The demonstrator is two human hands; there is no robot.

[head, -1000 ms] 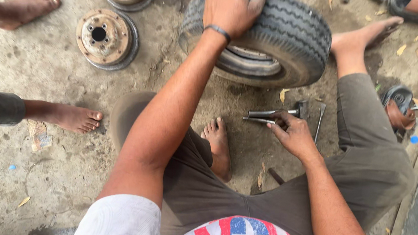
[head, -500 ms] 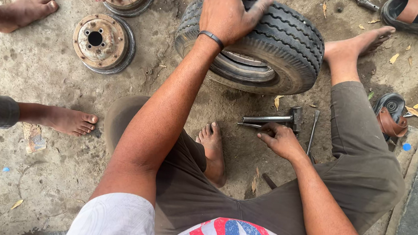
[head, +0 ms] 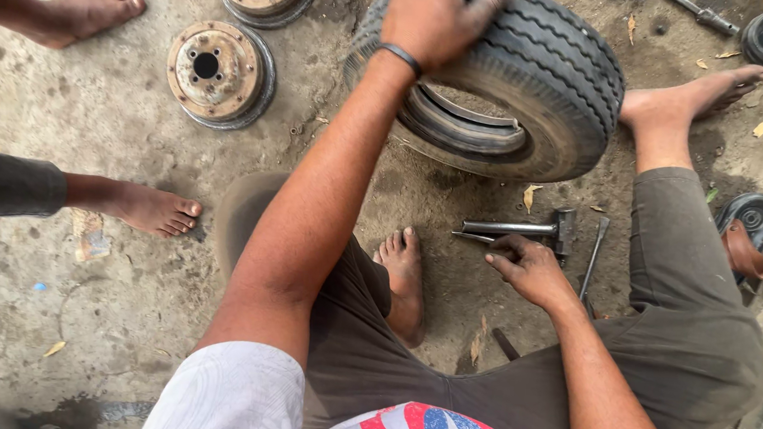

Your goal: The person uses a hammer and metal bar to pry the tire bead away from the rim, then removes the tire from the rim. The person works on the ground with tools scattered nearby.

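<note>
Hammer point(head: 526, 228) lies on the dirt floor just below the tyre point(head: 518, 89), its long axis running left to right, head at the right end. Right hand point(head: 527, 270) sits nearest, fingers loosely curled and touching the handle's near side (not clamped). Left hand point(head: 433, 14) is closed on the tyre's far tread.
</note>
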